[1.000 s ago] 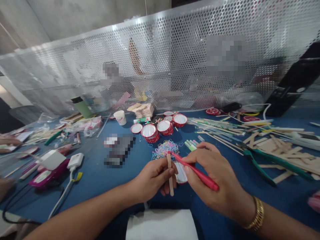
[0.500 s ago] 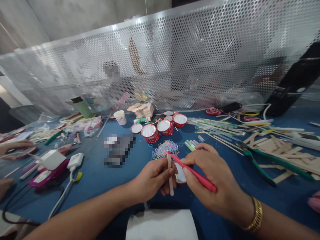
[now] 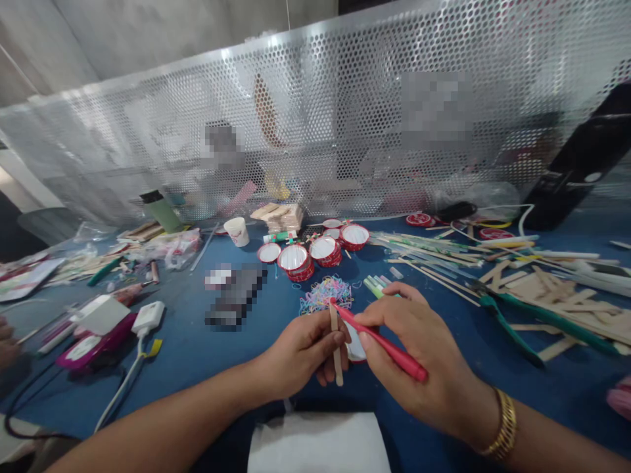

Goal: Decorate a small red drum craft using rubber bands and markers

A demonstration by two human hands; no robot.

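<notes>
Between the thumb and fingers of my left hand a wooden craft stick stands nearly upright. My right hand is closed around a red marker, its tip touching or very near the stick's upper end, where red shows. Just beyond the hands lies a heap of small colourful rubber bands. A round white piece with a red rim is partly hidden behind my hands. Several pale green marker pens lie past my right hand.
Small red-and-white drums stand at the back beside a paper cup. Green-handled pliers and loose craft sticks lie right. A white adapter sits left. A perforated metal screen closes the back. Another person's hand is at far left.
The red marker's tip has shifted slightly at the stick's top, and more red shows there. At far left the other person's hand has moved and blurred.
</notes>
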